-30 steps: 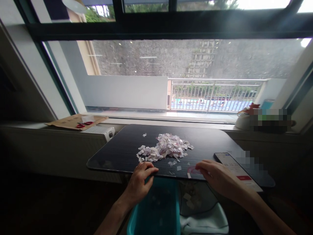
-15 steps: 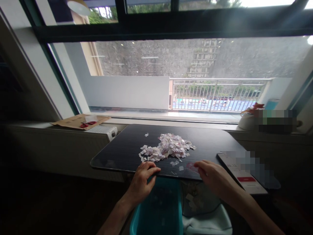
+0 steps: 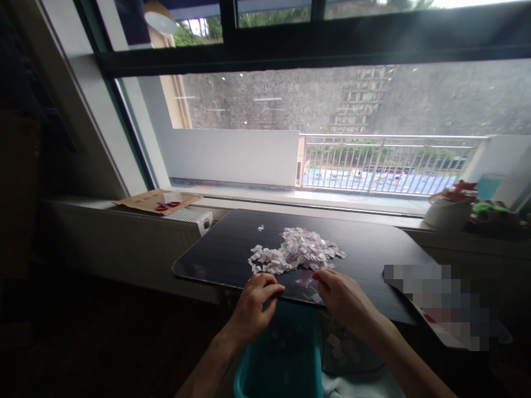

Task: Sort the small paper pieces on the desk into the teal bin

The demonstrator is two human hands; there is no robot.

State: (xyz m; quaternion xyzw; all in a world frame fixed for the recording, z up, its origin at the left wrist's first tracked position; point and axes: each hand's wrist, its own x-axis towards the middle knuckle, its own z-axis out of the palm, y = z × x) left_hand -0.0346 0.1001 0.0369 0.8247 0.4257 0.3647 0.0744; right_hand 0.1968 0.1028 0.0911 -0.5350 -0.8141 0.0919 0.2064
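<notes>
Right hand (image 3: 344,294) has slid leftward, pinching blurred film (image 3: 306,277); any hold by half-curled left hand (image 3: 254,303) is unclear.

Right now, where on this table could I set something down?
Two bare patches show on the table: left of the paper heap and the stray bits, and between the heap and the partly pixelated device at right. It's crowded at the near edge's middle, where your left hand, right hand and the clear scraps are.

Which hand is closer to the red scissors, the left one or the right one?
Left. The left hand is at the near edge of the table, right of the red scissors and closer to the camera; the right hand is farther right.
</notes>
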